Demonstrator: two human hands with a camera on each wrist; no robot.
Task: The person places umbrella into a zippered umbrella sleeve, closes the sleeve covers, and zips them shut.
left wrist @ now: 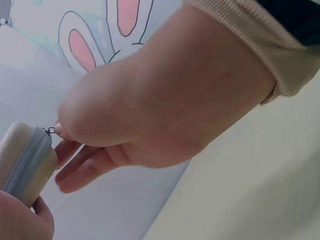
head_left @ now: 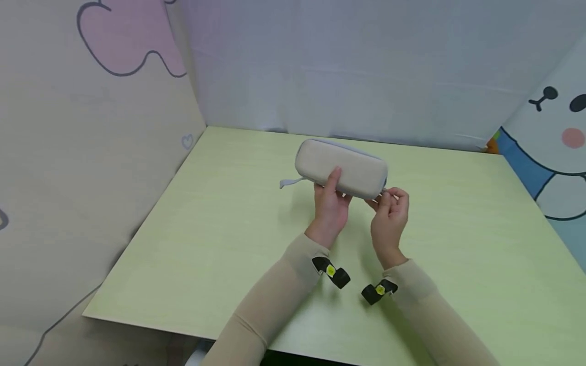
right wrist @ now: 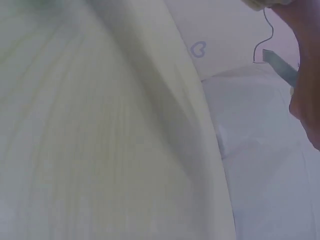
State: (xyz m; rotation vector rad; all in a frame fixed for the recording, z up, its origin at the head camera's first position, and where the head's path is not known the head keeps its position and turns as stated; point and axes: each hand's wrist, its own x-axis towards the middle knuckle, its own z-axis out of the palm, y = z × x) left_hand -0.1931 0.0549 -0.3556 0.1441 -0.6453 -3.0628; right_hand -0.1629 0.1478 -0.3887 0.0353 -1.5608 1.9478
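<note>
Above the table, my left hand [head_left: 330,211] grips a beige zip case [head_left: 341,168] from below, its thumb lying on the broad face. The case is oblong with rounded corners, slightly tilted, and a grey-blue zip band runs round its side. From its left end hangs a short grey-blue strap [head_left: 291,182], also visible at the right of the right wrist view. At the lower right corner, my right hand [head_left: 390,221] pinches the small metal zip pull [left wrist: 50,130] between thumb and finger. In the left wrist view the right hand's other fingers extend beside the case.
The pale yellow-green table [head_left: 220,244] spreads below both hands. A whitish sheet [head_left: 343,71] hangs behind its far edge, and a wall panel [head_left: 114,152] with drawings stands to the left. Cartoon figures decorate the right-hand panel [head_left: 563,157]. Each sleeve carries a black wrist camera.
</note>
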